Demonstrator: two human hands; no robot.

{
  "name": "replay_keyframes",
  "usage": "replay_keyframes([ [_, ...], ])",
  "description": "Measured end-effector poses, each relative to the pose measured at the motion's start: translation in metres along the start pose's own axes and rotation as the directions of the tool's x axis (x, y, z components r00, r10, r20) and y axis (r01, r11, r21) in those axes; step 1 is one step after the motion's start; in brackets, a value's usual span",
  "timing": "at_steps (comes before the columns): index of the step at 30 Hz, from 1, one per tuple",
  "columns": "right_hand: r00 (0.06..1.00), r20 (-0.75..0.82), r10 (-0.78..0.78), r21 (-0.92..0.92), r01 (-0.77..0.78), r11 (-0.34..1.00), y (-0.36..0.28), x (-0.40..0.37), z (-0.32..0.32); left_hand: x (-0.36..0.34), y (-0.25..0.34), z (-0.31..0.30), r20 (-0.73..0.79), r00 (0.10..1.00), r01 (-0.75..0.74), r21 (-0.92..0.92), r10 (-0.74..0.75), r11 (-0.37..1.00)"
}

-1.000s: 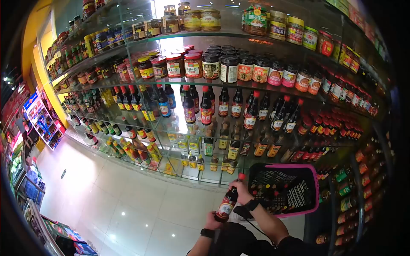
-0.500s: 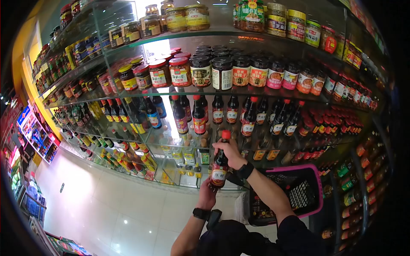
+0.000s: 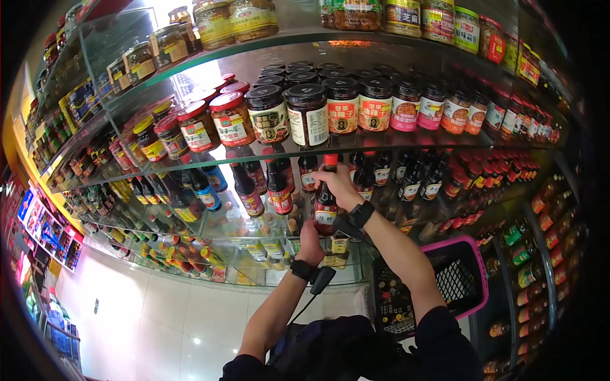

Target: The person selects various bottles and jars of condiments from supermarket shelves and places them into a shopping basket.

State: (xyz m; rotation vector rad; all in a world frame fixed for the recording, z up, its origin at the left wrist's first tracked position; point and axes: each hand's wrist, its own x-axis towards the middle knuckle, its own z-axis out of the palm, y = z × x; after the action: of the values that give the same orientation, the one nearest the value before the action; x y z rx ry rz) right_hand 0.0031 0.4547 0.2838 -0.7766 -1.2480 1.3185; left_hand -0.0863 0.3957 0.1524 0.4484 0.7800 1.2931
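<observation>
A dark vinegar bottle (image 3: pixel 325 213) with a red cap stands almost upright in front of me, at the level of the bottle shelf. My right hand (image 3: pixel 340 187) is closed around its neck and upper part. Low on the bottle, my left hand (image 3: pixel 310 242) holds its base, its fingers partly hidden. Similar dark bottles (image 3: pixel 279 198) with red labels stand just to the left on the shelf. More red-capped bottles (image 3: pixel 410 186) stand to the right.
A glass shelf edge (image 3: pixel 267 157) with jars of sauce (image 3: pixel 307 117) runs just above the hands. A black basket with a pink rim (image 3: pixel 484 279), holding some items, is below right. Racks of bottles (image 3: pixel 530 273) line the right side; pale floor tiles (image 3: pixel 159 311) spread lower left.
Both hands have moved the vinegar bottle up and forward, from in front of the shelves to the row of bottles. The view has come closer to the shelves.
</observation>
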Motion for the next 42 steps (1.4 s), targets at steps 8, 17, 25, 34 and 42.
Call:
replay_keyframes([
  [8,0.984,0.021,-0.178,-0.156,0.179,0.971,0.025,0.032,-0.015,0.032,0.003,0.020,0.040,0.966,-0.259,0.142,0.256,0.955],
  [17,0.976,-0.032,-0.215,-0.240,0.202,0.950,0.034,0.048,-0.021,0.054,0.002,0.016,0.061,0.980,-0.198,0.146,0.191,0.969],
  [25,0.960,0.012,-0.281,-0.219,0.276,0.936,0.029,0.059,-0.026,0.065,0.004,0.020,0.182,0.951,-0.282,0.185,0.249,0.942],
  [34,0.880,-0.036,-0.475,-0.536,0.384,0.752,0.045,0.063,-0.030,0.082,-0.015,0.023,0.054,0.911,-0.402,0.342,0.409,0.849],
  [42,0.900,-0.098,-0.424,-0.592,0.290,0.752,0.038,0.029,-0.032,0.085,-0.013,0.018,0.079,0.886,-0.447,0.402,0.457,0.799],
])
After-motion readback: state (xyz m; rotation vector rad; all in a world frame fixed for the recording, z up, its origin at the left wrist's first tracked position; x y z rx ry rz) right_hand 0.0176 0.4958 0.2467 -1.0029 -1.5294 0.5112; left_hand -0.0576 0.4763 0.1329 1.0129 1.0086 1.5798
